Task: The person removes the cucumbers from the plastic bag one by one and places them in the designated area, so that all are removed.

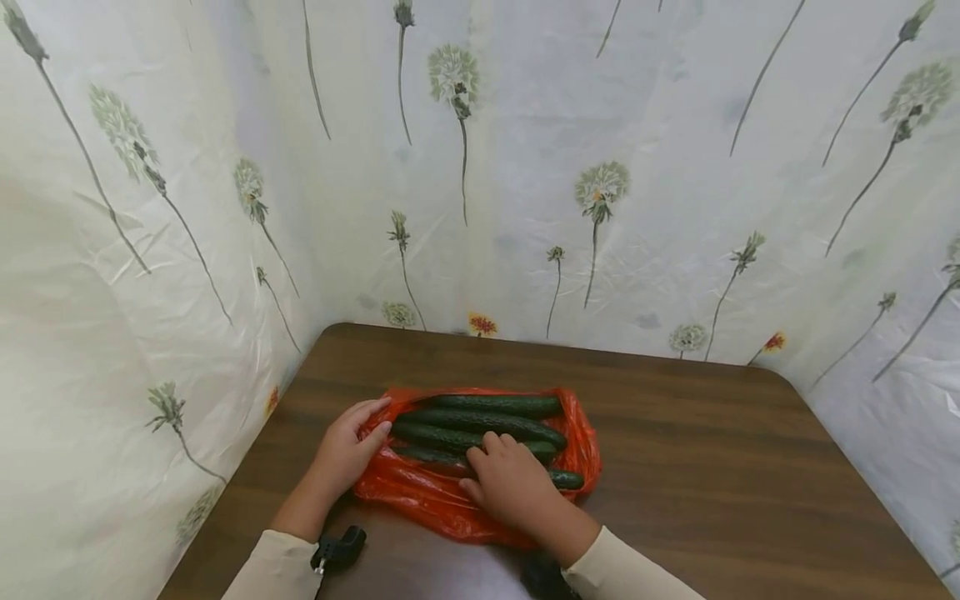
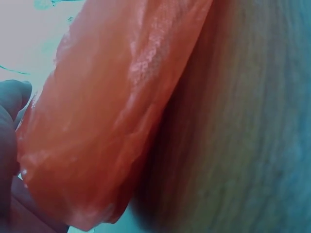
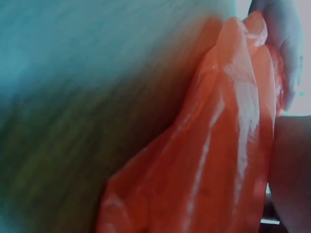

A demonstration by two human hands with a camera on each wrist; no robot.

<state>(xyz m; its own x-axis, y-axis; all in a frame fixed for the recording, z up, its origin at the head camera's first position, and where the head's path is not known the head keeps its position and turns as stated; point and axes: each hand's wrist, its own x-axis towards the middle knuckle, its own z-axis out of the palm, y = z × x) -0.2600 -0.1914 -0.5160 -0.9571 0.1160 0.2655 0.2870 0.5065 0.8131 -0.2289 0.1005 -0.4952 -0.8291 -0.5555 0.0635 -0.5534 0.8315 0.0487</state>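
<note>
A red plastic bag [image 1: 420, 497] lies on the table with its mouth spread wide, showing several dark green cucumbers [image 1: 491, 422] side by side. At the bag's left end, my left hand [image 1: 343, 454] holds the plastic edge between thumb and fingers. My right hand [image 1: 516, 483] reaches over the near side, its fingers curled on a cucumber [image 1: 566, 479] in the front part of the bag; the fingertips' full contact is hidden. In the left wrist view the red plastic [image 2: 102, 121] fills the middle. Creased bag plastic [image 3: 218, 145] blocks the cucumbers in the right wrist view.
The brown wooden table [image 1: 697, 467] extends to the right of the bag and behind it. A pale curtain [image 1: 525, 183] with a dandelion print surrounds the table's back and sides. Black wrist devices [image 1: 341, 548] sit at both cuffs.
</note>
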